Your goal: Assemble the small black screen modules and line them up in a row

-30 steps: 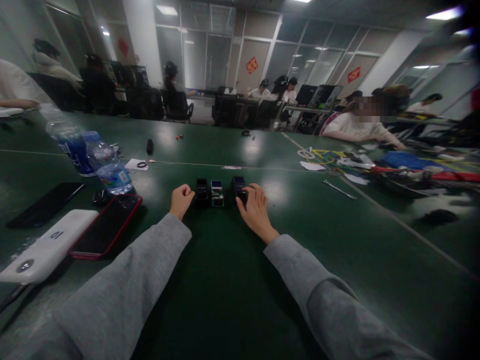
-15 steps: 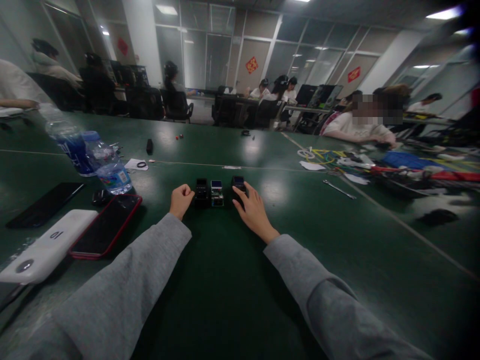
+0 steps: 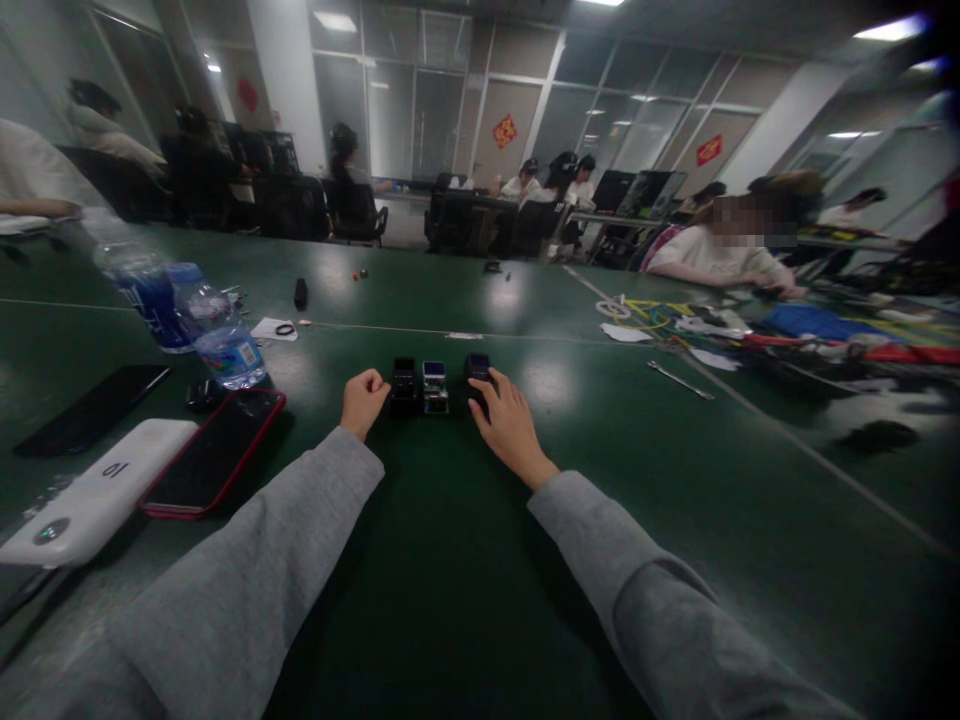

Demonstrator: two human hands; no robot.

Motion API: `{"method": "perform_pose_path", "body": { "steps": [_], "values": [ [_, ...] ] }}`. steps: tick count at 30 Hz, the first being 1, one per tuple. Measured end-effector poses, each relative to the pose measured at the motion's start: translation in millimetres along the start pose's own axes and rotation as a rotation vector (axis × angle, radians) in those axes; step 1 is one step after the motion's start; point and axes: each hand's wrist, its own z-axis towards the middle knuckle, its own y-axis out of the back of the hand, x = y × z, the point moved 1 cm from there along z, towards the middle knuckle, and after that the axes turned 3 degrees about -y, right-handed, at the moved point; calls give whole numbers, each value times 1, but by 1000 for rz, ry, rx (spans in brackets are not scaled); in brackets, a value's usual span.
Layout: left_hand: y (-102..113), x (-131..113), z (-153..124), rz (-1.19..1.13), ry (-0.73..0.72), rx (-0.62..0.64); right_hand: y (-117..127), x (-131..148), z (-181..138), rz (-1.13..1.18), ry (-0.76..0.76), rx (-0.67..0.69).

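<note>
Three small dark modules stand in a row on the green table: a black one (image 3: 403, 385) on the left, one with a green board and small screen (image 3: 434, 386) in the middle, and a black one (image 3: 475, 368) on the right. My left hand (image 3: 363, 401) rests as a closed fist just left of the left module, touching or almost touching it. My right hand (image 3: 508, 425) lies over the near side of the right module, fingers curled around it. Both arms wear grey sleeves.
To the left lie a red-cased phone (image 3: 216, 450), a white power bank (image 3: 90, 490), a black phone (image 3: 94, 406) and two water bottles (image 3: 217, 335). A wrench (image 3: 679, 379) and tangled cables (image 3: 675, 315) lie right. Other people sit at tables behind and to the right.
My right hand has shifted slightly left and forward, settling onto the right module. The left fist has stayed put.
</note>
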Motion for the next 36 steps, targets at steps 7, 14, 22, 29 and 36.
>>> {"method": "perform_pose_path", "body": {
  "steps": [7, 14, 22, 29, 36],
  "values": [
    [0, 0, 0, 3, 2, 6, 12, 41, -5, 63, 300, 100],
    [1, -2, -2, -20, 9, 4, 9, 46, -8, 142, 200, 104],
    [1, -2, 0, -14, 44, 5, 20, 53, -27, 115, 136, 98],
    [2, -3, 0, -9, 30, -3, 68, 49, -99, 205, 107, 194],
    [2, -3, -1, 0, 25, -7, 124, -43, -196, 186, -273, 4]
  ]
}}
